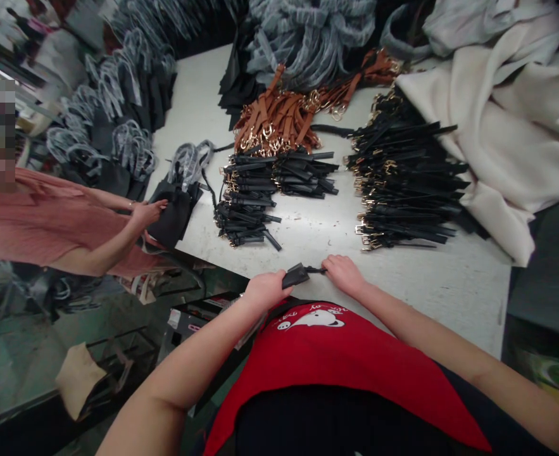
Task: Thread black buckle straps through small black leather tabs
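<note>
Black leather strap (296,276) half-hidden between the hands (264,290)

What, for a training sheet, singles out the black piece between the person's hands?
At the white worktable's near edge, below the black strap piles, look between the left hand and right hand. The small black tab sits there, held apart from the piles.

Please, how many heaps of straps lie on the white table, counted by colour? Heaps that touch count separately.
Black strap heaps: 3
Tan strap heaps: 2
Total: 5
</note>
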Tool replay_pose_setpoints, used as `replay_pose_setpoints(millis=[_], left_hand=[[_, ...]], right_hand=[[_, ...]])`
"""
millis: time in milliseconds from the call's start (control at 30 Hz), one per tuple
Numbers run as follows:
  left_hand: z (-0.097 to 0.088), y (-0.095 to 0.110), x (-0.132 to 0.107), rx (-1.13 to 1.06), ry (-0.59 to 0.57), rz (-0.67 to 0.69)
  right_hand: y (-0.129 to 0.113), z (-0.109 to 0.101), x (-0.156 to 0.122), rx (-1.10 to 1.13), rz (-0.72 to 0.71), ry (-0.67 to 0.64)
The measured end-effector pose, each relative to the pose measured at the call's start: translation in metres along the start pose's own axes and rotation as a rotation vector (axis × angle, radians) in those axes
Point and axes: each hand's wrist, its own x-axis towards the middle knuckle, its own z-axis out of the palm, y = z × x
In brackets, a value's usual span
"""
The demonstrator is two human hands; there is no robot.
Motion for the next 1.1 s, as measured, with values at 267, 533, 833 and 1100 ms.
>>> replay_pose_setpoints(millis=[267,533,833,1100], left_hand=[[0.021,0.005,-0.012,-0.054,-0.013,0.035],[0.035,0.006,-0.013,-0.077,-0.007,0.047],[0.038,0.002,-0.013,-0.077,-0.004,0.057],[0.037,0.002,-0.013,-0.072,-0.003,0.078]], right_hand=[[-0.009,0.016,-0.023,-0.029,-0.046,-0.044],[-0.03,0.021,-0.022,0.006,0.049,0.02],[-0.027,0.024,-0.02,0.082,-0.006,0.032],[-0.025,0.024,-0.018,0.088,-0.031,0.042]])
